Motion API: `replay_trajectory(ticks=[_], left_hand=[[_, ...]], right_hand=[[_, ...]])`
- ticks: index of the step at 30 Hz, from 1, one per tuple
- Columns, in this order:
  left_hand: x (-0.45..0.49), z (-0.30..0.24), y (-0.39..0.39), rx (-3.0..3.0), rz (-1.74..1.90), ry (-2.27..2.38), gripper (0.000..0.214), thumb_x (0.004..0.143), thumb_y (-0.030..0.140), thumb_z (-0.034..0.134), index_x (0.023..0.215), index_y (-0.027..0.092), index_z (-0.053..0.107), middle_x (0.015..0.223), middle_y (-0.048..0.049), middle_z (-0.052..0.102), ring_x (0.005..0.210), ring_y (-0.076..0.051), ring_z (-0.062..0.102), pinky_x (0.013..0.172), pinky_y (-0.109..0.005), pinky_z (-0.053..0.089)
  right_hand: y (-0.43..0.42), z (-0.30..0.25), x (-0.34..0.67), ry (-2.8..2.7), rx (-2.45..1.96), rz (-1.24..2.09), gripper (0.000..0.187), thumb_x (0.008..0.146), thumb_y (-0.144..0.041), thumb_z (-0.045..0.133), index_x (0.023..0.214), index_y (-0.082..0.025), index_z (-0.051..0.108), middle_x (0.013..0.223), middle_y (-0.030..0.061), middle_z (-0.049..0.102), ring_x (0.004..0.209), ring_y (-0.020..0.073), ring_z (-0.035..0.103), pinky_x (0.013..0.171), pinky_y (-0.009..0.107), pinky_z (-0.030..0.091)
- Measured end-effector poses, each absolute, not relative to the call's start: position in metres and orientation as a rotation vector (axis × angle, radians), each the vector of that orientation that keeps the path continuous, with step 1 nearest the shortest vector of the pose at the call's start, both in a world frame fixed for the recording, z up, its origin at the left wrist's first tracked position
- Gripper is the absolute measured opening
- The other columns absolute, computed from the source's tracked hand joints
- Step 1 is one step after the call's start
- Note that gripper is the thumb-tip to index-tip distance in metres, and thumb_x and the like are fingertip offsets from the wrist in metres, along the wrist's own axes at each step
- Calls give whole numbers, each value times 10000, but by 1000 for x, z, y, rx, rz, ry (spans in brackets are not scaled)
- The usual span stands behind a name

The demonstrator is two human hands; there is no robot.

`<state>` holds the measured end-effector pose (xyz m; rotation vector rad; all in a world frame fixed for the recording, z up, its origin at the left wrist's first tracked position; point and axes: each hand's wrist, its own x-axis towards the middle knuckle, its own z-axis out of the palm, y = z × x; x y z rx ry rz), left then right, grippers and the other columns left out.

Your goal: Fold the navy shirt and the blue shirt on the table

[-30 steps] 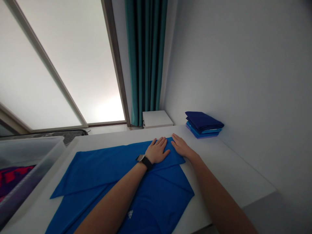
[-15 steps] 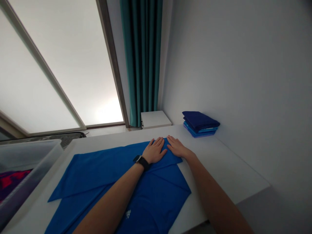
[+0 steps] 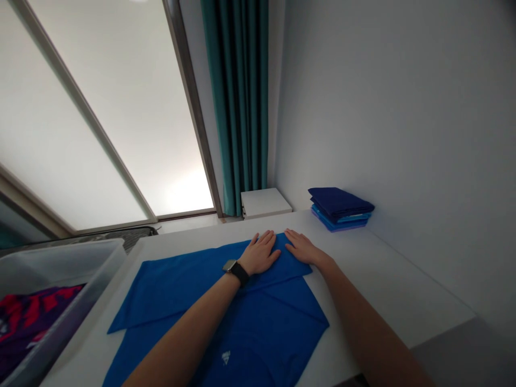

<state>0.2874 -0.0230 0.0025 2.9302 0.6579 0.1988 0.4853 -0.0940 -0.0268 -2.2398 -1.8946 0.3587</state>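
A blue T-shirt (image 3: 258, 317) with a small white logo (image 3: 226, 357) lies flat on a white table (image 3: 382, 285), its upper part folded over in a straight band. My left hand (image 3: 262, 253) rests palm down on the folded band, with a black-strapped wristwatch (image 3: 236, 272) on that wrist. My right hand (image 3: 305, 249) lies flat beside it, over the band's right end near the fold's edge. Neither hand grips the cloth. My forearms hide part of the shirt's lower half.
A stack of folded blue cloth (image 3: 341, 208) stands at the table's far right, against a grey wall (image 3: 395, 107). A translucent plastic bin (image 3: 64, 274) at left holds a red and purple garment (image 3: 34, 322). A white box (image 3: 266, 203) stands beyond the table.
The whole view has shifted slightly, with the table and shirt sitting further right in the picture. My hands stay flat on the folded band, and the fold looks unchanged.
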Motion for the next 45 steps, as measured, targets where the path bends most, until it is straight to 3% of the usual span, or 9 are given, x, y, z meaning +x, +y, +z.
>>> replay_trajectory(ticks=[11,23,38,45], left_hand=[[196,21,-23,2994,181,769,624,986,527,231,1490,166,297,1561,-91,272,1450,-213,211,1190,-408,147],[66,2,1,2886,82,1148,640,978,572,214,1506,215,277,1560,-58,265,1435,-229,255,1180,-445,190],[62,-19,20,2883,193,1159,624,981,565,195,1525,261,200,1574,-13,229,1447,-228,219,1183,-434,166],[72,-15,36,2861,158,1165,639,975,576,181,1516,241,243,1569,-18,242,1450,-217,210,1185,-424,148]], right_hand=[[-94,-7,423,-2028,-2042,-8,583,964,-372,256,1484,-117,323,1568,103,239,1446,212,196,1172,416,153],[-94,-13,392,-2194,-2130,251,719,953,-601,74,1530,-186,184,1598,44,102,1467,202,72,1187,433,52],[-75,-19,405,-2227,-2141,200,731,938,-632,53,1534,-224,162,1601,11,96,1467,200,71,1186,432,30],[-68,-12,405,-2198,-2204,209,725,944,-605,59,1533,-197,171,1602,20,97,1467,179,62,1185,415,42]])
